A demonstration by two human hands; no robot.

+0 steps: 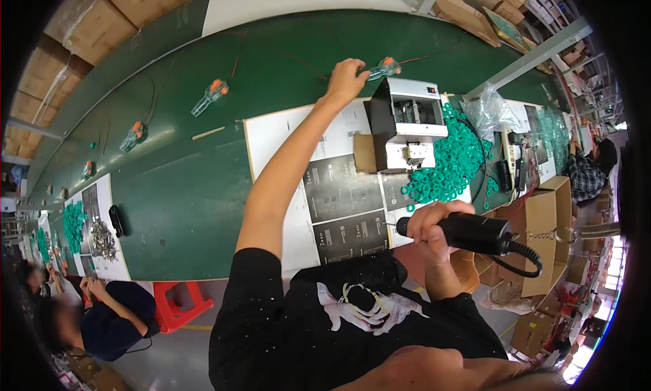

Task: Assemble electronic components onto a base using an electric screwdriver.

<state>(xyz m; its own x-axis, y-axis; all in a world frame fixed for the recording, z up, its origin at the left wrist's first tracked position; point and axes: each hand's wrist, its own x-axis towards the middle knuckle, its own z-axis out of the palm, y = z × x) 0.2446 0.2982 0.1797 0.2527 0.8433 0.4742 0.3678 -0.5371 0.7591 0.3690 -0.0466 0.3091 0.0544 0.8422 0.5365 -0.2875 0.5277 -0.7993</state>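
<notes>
My left hand reaches far across the bench, its fingers bent and apart. Its fingertips are at the near end of a clear plastic, gun-shaped piece with orange parts, which lies on the green surface. In my right hand is a black electric screwdriver, held level, its thin bit pointing left and a coiled cord hanging from its rear. Between the hands stands a black and silver screw feeder. Beside it spreads a heap of green rings.
More clear and orange pieces lie along the green bench at left. Printed cardboard sheets cover the bench before me. A plastic bag and an open carton are at right. A co-worker sits by a red stool.
</notes>
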